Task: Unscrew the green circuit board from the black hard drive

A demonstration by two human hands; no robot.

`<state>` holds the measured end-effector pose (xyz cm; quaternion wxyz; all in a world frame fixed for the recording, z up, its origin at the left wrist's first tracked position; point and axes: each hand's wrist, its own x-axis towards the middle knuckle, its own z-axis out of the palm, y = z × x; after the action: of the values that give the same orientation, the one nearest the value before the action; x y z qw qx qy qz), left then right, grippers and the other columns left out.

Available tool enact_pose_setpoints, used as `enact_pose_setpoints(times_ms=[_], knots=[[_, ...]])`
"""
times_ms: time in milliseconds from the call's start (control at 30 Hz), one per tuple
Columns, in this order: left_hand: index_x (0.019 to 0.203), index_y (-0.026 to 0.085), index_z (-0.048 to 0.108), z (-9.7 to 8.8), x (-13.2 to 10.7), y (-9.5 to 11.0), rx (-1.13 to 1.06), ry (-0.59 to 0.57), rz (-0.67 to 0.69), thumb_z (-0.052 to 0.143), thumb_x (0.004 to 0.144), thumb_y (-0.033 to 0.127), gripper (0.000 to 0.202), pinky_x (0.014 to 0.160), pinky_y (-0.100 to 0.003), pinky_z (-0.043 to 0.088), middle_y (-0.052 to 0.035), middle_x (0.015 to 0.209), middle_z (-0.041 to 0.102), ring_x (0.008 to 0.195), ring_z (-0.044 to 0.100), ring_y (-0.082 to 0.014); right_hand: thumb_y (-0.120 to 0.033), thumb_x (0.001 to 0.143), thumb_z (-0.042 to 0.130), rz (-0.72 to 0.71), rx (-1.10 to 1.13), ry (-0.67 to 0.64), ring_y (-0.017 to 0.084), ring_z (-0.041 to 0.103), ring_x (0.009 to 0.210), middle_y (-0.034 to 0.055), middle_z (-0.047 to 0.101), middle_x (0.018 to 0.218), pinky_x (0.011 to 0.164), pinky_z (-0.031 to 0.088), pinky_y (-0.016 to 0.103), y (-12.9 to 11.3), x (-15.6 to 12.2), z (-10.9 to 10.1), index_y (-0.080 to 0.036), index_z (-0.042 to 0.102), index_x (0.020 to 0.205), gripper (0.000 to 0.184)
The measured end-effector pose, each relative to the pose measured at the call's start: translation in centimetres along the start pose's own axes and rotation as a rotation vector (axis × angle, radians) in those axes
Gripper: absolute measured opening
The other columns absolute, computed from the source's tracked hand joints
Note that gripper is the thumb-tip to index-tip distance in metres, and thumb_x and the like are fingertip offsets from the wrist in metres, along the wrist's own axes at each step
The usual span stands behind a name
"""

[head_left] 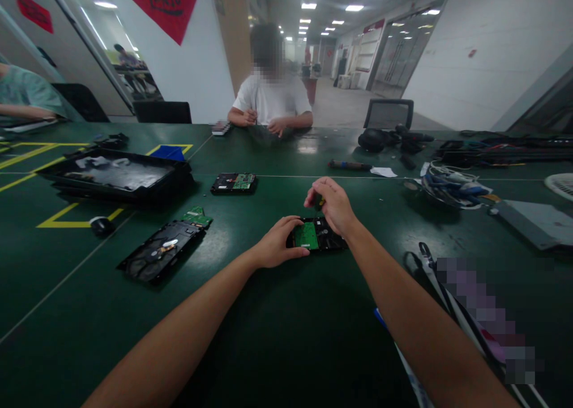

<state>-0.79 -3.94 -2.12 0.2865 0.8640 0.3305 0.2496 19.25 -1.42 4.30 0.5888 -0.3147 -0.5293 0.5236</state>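
A small hard drive (319, 235) with a green circuit board facing up lies on the dark green table (277, 336) in front of me. My left hand (278, 243) grips its left edge, thumb and fingers wrapped around the side. My right hand (332, 204) hovers over the drive's far end, fingers closed around a dark tool handle (317, 201), probably a screwdriver, pointing down at the drive.
An opened drive (159, 252) with a loose green board (197, 217) lies to the left, another drive (233, 183) farther back, a black tray (116, 175) at far left. Cables (450, 184) and tools sit right. A person in white sits across the table.
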Motion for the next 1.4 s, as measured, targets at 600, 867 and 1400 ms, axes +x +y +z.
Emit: enact_pose_setpoints(times_ms=[600, 867, 1400], knots=[[0.145, 0.021, 0.048, 0.07, 0.07, -0.04, -0.017, -0.003, -0.012, 0.075, 0.080, 0.058, 0.079, 0.119, -0.052, 0.040, -0.0168, 0.152, 0.045, 0.142, 0.045, -0.0337, -0.049, 0.087, 0.069, 0.036, -0.029, 0.096, 0.013, 0.060, 0.069, -0.0009, 0.065, 0.074, 0.066, 0.046, 0.027, 0.19, 0.30, -0.02, -0.023, 0.063, 0.081, 0.027], [0.144, 0.021, 0.048, -0.17, -0.01, 0.38, -0.020, -0.004, -0.013, 0.074, 0.081, 0.057, 0.077, 0.119, -0.053, 0.039, -0.0164, 0.153, 0.044, 0.143, 0.044, -0.0344, -0.049, 0.088, 0.068, 0.020, 0.030, 0.031, 0.013, 0.058, 0.064, -0.0023, 0.062, 0.071, 0.062, 0.045, 0.028, -0.45, -0.06, 0.32, -0.024, 0.061, 0.080, 0.027], [0.143, 0.021, 0.048, 0.05, 0.07, 0.06, -0.016, 0.007, -0.002, 0.075, 0.080, 0.057, 0.077, 0.118, -0.054, 0.040, -0.0171, 0.152, 0.045, 0.143, 0.044, -0.0349, -0.047, 0.086, 0.073, 0.025, -0.008, 0.023, 0.013, 0.059, 0.068, -0.0020, 0.064, 0.073, 0.069, 0.048, 0.028, -0.01, -0.04, 0.19, -0.023, 0.061, 0.082, 0.027]])
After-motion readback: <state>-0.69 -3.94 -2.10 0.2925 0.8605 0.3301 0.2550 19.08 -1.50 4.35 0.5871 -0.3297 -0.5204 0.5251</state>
